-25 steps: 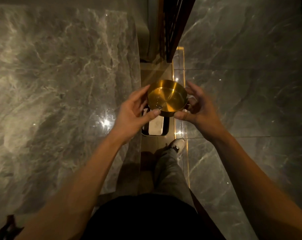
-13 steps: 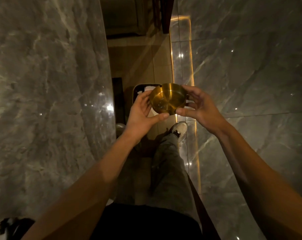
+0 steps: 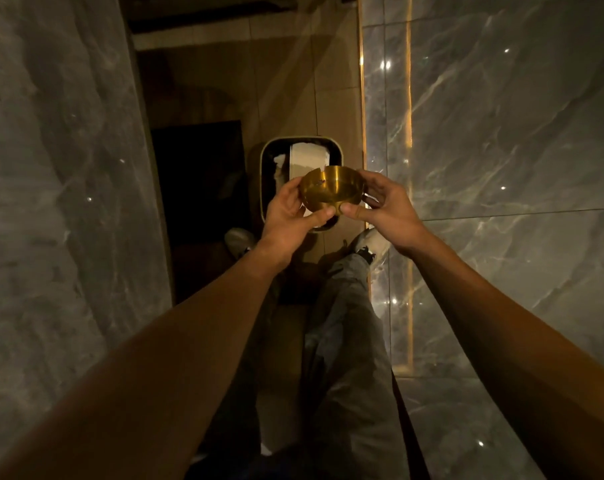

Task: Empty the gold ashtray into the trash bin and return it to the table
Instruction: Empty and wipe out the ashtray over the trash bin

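The round gold ashtray (image 3: 331,188) is in the air between both hands, tipped so its open side faces away and down. My left hand (image 3: 288,216) grips its left side and my right hand (image 3: 387,211) grips its right side, the thumbs nearly meeting under the rim. Directly below and beyond it on the floor stands the trash bin (image 3: 264,181), a rounded rectangular tub with a pale rim, holding white paper and a pale flat piece.
A grey marble table surface (image 3: 58,202) fills the left side. A marble wall (image 3: 501,150) with a lit gold strip runs along the right. My legs and shoes (image 3: 368,245) stand on the tan floor just short of the bin. A dark recess lies left of the bin.
I have stepped closer, so the bin now sits right beneath the ashtray. The ashtray has tilted forward, its opening turned from facing me to facing the bin.
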The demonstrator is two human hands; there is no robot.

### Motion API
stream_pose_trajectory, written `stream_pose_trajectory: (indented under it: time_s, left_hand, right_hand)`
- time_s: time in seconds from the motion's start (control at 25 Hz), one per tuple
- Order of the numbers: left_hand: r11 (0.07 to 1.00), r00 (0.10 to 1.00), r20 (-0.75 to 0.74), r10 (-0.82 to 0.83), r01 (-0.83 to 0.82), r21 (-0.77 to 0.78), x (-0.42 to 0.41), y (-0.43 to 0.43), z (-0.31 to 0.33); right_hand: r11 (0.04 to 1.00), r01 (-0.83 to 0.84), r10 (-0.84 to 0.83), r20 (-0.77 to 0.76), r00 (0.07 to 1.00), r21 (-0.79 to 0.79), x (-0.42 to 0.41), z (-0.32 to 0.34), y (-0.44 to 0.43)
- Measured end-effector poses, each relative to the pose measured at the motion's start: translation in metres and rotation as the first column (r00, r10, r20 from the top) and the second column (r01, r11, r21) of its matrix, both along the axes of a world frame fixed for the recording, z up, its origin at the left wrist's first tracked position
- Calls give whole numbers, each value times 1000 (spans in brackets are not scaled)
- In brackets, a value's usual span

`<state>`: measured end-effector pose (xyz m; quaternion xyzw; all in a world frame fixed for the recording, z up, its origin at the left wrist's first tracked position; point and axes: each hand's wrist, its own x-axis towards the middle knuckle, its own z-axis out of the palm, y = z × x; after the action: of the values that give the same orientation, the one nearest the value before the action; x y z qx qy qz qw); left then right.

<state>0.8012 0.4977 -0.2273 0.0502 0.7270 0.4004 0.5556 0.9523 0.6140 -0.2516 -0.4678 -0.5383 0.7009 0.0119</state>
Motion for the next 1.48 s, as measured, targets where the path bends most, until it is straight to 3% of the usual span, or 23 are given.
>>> stream_pose_trajectory:
  time_s: [0.24,0.48,1.0,1.32,1.48]
  left_hand:
    - [989,999,46,-28,34,-142,-14,1,-74]
    - [952,997,-29,77,-82,-296,-28,5,-133]
    - [904,958,-241,158,-238,-354,-17,16,-161]
    - [962,936,-350,28,-120,-245,-11,8,-173]
    - [953,891,-406,-205,86,-292,-11,-1,-179]
  right_hand:
    - [993,-70,76,57,995,-97,-9,-77,-2]
    - [990,-7,14,48,999,-142,-30,-129,-9]
    - [970,238,-220,222,950,-58,-64,-167,-24]
    - [987,157,-161,215,963,39,-66,-170,-23]
    - [991,128,-133,211,968,39,-65,-174,-22]
